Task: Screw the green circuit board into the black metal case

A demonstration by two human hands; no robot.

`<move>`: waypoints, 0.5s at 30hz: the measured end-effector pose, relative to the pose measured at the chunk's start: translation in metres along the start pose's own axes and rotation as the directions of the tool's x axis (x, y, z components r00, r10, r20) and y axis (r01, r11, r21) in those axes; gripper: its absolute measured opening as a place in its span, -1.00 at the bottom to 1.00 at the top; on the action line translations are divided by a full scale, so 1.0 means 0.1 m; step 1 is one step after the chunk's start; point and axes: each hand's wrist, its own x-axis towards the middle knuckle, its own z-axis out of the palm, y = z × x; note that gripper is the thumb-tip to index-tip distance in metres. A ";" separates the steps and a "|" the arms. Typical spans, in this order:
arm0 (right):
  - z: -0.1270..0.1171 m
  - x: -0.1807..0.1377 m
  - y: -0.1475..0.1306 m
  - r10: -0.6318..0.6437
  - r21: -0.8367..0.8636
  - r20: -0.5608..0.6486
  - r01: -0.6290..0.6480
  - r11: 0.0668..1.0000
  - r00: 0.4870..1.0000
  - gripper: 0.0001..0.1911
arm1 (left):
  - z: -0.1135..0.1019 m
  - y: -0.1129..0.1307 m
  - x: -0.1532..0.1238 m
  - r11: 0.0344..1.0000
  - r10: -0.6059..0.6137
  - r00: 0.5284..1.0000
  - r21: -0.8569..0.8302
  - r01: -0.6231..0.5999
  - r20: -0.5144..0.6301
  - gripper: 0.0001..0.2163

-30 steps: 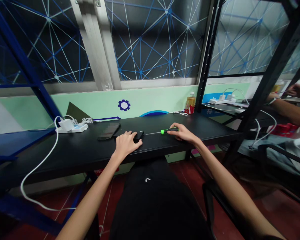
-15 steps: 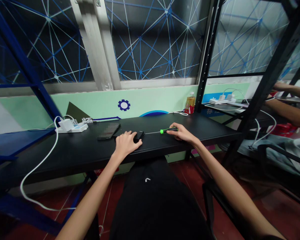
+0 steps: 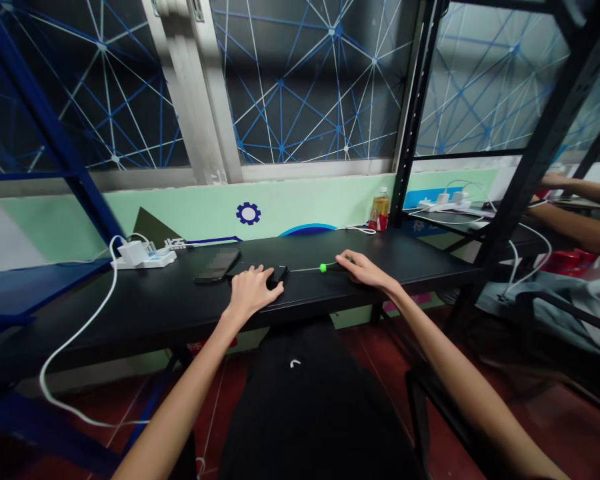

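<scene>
My left hand (image 3: 254,291) rests over a flat black box-like object (image 3: 279,274) on the black desk. Its fingers lie on top, and the thumb is at the near side; the palm hides much of the object. With its fingers closed around the handle, my right hand (image 3: 363,268) holds a screwdriver (image 3: 323,268). The handle is black with a bright green collar, partly hidden by the fingers. Its thin metal shaft points left, and the tip is at or very near the right end of the black object; contact is too small to tell.
A dark tablet-like device (image 3: 217,264) lies just left of my left hand. Farther left sits a white power strip (image 3: 145,259) with a looping cable (image 3: 83,327). A drink bottle (image 3: 379,209) stands at the back right. At the far right another person's arm (image 3: 570,223) shows.
My right hand's fingers have shifted on the screwdriver handle, and less of its green part shows. My left hand stays over the black object.
</scene>
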 end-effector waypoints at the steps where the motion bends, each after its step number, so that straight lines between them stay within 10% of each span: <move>1: 0.00 0.00 0.00 -0.007 -0.001 0.003 0.007 1.000 1.000 -0.49 | 0.00 0.00 0.00 1.000 0.003 1.000 0.006 -0.003 0.002 -0.53; 15: -0.01 0.04 0.02 -0.155 -0.174 -0.013 0.151 0.973 0.988 -0.56 | 0.01 -0.01 -0.01 0.999 0.017 1.000 0.040 -0.018 0.025 -0.53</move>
